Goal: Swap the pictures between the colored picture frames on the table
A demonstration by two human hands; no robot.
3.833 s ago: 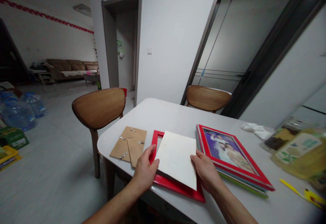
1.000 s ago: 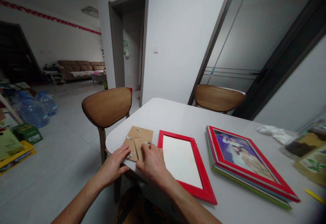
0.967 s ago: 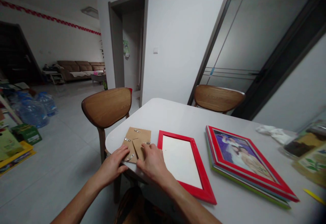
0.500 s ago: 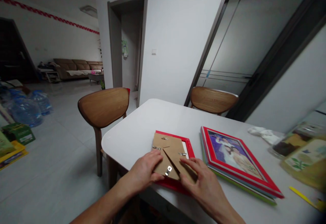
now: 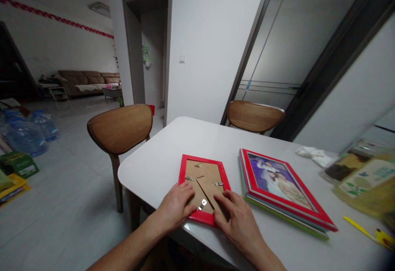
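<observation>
Pressing on a brown backing board (image 5: 208, 172) set inside a red frame (image 5: 183, 169), I work with both hands at the near edge of a white table (image 5: 160, 156). My left hand (image 5: 177, 205) is partly open, fingers curved and thumb on the board's near part at seven o'clock; it grips nothing fully. My right hand (image 5: 237, 217), also partly open, lies at five o'clock, fingers on the board's slanted flap (image 5: 212, 195) and thumb at the frame's near side. Four metal fittings dot the board. Just beside the red frame, at three o'clock, rests a stack of frames topped by a red-framed photo (image 5: 277, 180). Beyond it, a white cloth (image 5: 313, 155) lies toward two, a yellow-handled item (image 5: 359, 226) toward four. Wooden chairs stand at ten (image 5: 123, 127) and one o'clock (image 5: 256, 116).
</observation>
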